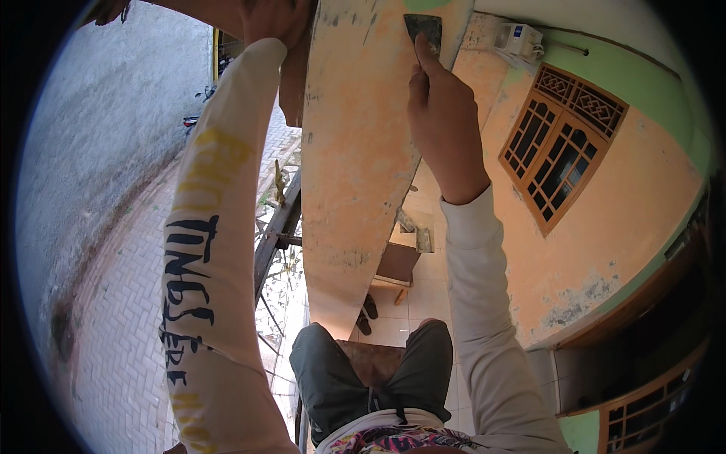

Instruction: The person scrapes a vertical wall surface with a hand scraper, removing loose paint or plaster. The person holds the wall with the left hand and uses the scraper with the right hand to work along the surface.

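My right hand [448, 125] is closed around a scraper [424, 30], its thumb or a finger stretched along the dark, flat blade. That blade lies against the upper part of a peeling orange pillar [355, 144], close to a green painted patch. My left hand [277, 21] is raised at the top edge, against brown wood [291, 94] beside the pillar. Its fingers are in shadow and partly cut off, so their grip does not show.
Below me, a brown seat or board [372, 365] shows between my knees. Sandals [366, 316] lie on the tiled floor near a small wooden table [396, 266]. A metal railing [278, 240] stands left of the pillar, a barred window [563, 144] at right.
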A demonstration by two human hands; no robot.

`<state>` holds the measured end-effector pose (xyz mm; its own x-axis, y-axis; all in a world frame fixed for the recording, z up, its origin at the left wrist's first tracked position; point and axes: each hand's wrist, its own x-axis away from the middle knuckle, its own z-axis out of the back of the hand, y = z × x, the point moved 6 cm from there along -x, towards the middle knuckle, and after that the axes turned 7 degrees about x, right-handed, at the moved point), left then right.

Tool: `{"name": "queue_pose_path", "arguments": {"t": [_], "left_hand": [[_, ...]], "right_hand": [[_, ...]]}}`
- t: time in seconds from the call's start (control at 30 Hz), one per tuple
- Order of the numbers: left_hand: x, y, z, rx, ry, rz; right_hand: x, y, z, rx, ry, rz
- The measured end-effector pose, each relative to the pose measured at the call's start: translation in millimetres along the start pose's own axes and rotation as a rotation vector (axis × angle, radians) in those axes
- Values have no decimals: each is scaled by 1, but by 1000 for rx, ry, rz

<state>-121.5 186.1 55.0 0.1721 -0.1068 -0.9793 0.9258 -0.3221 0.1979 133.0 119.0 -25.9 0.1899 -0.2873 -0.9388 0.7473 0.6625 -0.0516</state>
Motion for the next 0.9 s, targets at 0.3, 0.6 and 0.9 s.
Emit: {"name": "queue_pose_path", "arguments": {"t": [0.3,0.6,0.9], "left_hand": [[-2,-2,0,-30,-33,23],[-1,0,3,-52,-5,27],[-1,0,5,-31,34,-20]], "right_hand": [[-1,1,-11,-274,-3,-80],[-9,-8,-12,-291,21,-123],[-11,-9,-7,-269,-20,-150]]}}
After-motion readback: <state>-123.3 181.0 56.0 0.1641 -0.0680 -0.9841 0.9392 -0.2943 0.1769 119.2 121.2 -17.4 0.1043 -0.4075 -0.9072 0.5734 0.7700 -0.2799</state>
